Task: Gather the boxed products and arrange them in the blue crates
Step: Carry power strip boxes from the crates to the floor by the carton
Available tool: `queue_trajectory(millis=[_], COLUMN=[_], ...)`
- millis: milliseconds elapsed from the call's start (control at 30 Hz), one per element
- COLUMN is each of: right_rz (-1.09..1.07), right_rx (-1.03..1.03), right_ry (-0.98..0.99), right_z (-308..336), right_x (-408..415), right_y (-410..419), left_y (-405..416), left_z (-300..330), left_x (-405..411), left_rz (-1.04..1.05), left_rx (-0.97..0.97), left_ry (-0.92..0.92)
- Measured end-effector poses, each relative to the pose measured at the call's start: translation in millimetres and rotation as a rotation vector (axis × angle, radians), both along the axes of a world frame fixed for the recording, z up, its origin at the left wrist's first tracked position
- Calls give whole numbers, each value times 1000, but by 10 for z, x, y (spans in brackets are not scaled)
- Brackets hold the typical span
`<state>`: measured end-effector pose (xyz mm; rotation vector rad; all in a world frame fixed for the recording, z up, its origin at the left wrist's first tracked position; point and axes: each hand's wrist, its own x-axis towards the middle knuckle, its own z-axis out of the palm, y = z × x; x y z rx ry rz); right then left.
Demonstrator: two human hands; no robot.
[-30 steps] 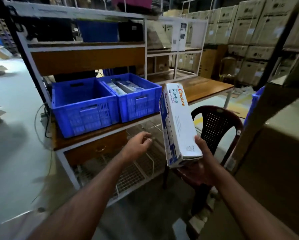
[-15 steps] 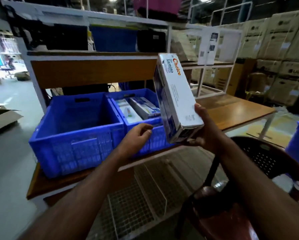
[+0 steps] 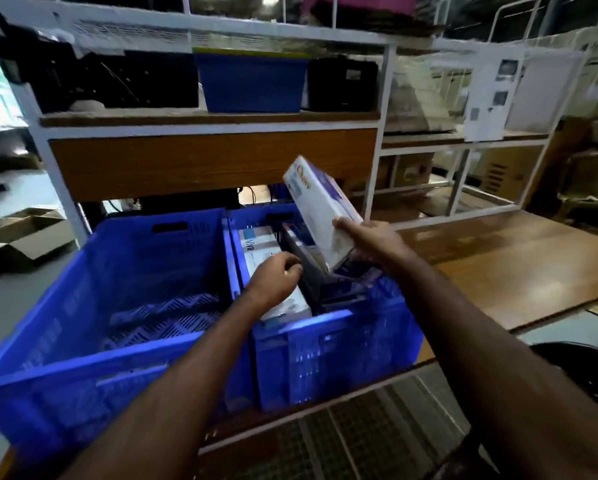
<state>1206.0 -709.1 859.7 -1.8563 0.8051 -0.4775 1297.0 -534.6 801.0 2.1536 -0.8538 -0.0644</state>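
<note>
1. Over the right-hand blue plastic crate point(image 3: 339, 344), seen from my head camera, my right hand point(image 3: 370, 242) grips the lower end of a long white cardboard box point(image 3: 320, 211), thumb on its face and fingers curled behind it. The box is tilted, its top end leaning away from me and its lower end dipping into the crate.
2. My left hand point(image 3: 276, 277) hangs over the same crate with fingers curled in; whether it holds anything I cannot tell. It is just above a white boxed product point(image 3: 256, 245) lying flat inside, beside darker boxes standing on edge.
3. Left of it, touching side by side, sits a second blue plastic crate point(image 3: 93, 327), its perforated floor showing.
4. Both crates rest on a brown wooden tabletop point(image 3: 508, 271) with a white metal frame.
</note>
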Motion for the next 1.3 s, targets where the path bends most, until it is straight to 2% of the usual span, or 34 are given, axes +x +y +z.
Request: queue_trajectory(millis=[167,333,533,800,933,1000,1100,1200,1300], right_rz=[-169,-173,-228,-101,0,52,0,-111,-122], right_rx=[-373,-554,-980,-1043,-799,-758,-692,-750,-762], right_ry=[277,338,257,360,344,301,217,158,120], right_z=[-262,-580,-637,-704,-741,-760,-727,-695,-668], right_x=[335,527,412,412,483,514,519,486,459], right_y=[-8,115,201,212,87,35,35,64,95], left_y=[-220,-288,-307,-326,-332,-331,-337,-339,-333], left_z=[-133,-254,-242,-299,-317,-306,-298,-295,-272], left_x=[221,263,266,314,311,306,288,278,254], left_rz=[-11,-84,-48,-168,-126,-122,-124,-118,-108], left_rx=[74,237,285,248,270,270,271,265,250], left_ry=[-23,-220,-203,-131,-138,-137,-160,-176,-207])
